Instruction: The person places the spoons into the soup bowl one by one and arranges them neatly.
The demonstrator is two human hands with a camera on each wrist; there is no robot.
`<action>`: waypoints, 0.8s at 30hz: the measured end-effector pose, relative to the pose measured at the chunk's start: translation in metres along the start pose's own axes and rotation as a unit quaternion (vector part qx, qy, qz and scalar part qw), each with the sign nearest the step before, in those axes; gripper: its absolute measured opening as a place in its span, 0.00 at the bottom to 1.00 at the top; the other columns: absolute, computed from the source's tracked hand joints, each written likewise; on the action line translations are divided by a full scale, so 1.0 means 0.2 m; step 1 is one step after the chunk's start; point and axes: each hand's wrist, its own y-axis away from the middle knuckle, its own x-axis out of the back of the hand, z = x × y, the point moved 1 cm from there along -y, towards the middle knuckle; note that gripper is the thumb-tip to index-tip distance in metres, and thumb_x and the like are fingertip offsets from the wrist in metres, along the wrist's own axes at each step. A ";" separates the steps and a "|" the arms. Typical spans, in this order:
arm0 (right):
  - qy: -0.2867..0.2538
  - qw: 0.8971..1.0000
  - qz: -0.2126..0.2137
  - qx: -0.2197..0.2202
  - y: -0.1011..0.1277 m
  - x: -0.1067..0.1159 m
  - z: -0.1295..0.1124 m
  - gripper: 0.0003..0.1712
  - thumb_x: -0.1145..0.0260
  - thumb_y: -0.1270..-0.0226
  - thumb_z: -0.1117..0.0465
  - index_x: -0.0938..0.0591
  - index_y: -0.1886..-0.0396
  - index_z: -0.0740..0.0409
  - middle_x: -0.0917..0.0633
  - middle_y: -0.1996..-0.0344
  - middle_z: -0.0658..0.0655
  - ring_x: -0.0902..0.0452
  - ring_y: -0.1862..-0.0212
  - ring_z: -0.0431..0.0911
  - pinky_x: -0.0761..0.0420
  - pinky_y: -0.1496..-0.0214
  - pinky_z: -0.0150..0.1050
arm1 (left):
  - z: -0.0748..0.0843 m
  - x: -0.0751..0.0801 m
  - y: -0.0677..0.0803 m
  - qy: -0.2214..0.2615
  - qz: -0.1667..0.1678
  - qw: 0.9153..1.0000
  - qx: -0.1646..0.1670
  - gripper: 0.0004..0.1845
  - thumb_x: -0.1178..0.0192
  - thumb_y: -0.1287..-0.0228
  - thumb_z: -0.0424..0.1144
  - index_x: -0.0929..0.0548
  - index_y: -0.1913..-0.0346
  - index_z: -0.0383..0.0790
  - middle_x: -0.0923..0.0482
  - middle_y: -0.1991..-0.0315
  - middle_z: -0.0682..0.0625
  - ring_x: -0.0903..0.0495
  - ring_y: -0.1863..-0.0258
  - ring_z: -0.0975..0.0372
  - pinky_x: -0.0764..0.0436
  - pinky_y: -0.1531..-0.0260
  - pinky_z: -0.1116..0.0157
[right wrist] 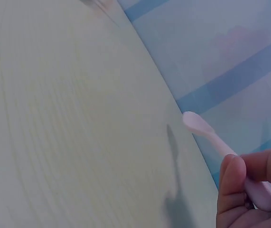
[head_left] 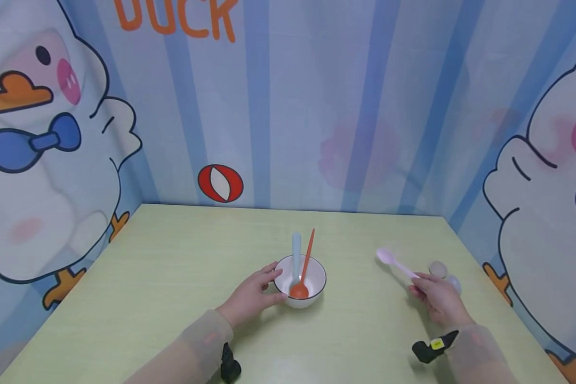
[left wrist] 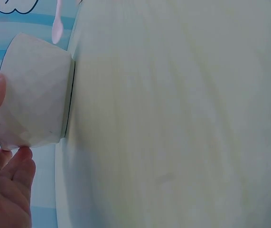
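Note:
A white bowl with a dark rim stands upright on the table, with a light blue spoon and an orange spoon leaning in it, handles up. My left hand holds the bowl from its left side, thumb and fingers spread about the wall. The left wrist view shows the bowl's faceted outside between thumb and fingers. Over to the right, my right hand pinches a pale pink spoon by its handle. That spoon's head points away from the hand, raised above the table and casting a shadow.
Beside the right hand lie a round whitish piece and a round pale lilac piece, partly hidden by the hand. The pale wooden table ends at a striped blue curtain with cartoon ducks on both sides.

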 end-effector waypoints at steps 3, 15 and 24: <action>0.010 1.000 0.009 0.008 0.00 -0.01 -0.01 0.24 0.46 0.26 0.66 0.37 0.37 0.75 0.22 0.65 0.54 0.23 0.70 0.37 0.18 0.60 0.28 | 0.00 0.00 0.00 0.000 -0.001 1.000 0.001 0.39 0.32 0.42 0.50 0.33 0.29 0.44 0.47 0.25 0.51 0.35 0.34 0.44 0.32 0.37 0.52; -0.020 0.998 0.049 0.038 0.01 -0.01 -0.04 0.21 0.39 0.30 0.64 0.33 0.44 0.68 0.21 0.67 0.48 0.23 0.66 0.36 0.19 0.58 0.28 | 0.01 0.00 0.00 -0.006 -0.002 1.000 0.014 0.39 0.31 0.43 0.51 0.33 0.29 0.46 0.47 0.25 0.53 0.35 0.34 0.45 0.31 0.37 0.52; 0.001 0.996 0.071 0.052 0.02 -0.03 -0.06 0.13 0.42 0.27 0.59 0.31 0.50 0.62 0.22 0.63 0.51 0.22 0.63 0.38 0.19 0.56 0.30 | 0.00 0.00 0.01 -0.002 -0.002 1.000 0.011 0.39 0.31 0.43 0.50 0.33 0.29 0.45 0.47 0.25 0.53 0.35 0.34 0.44 0.31 0.37 0.52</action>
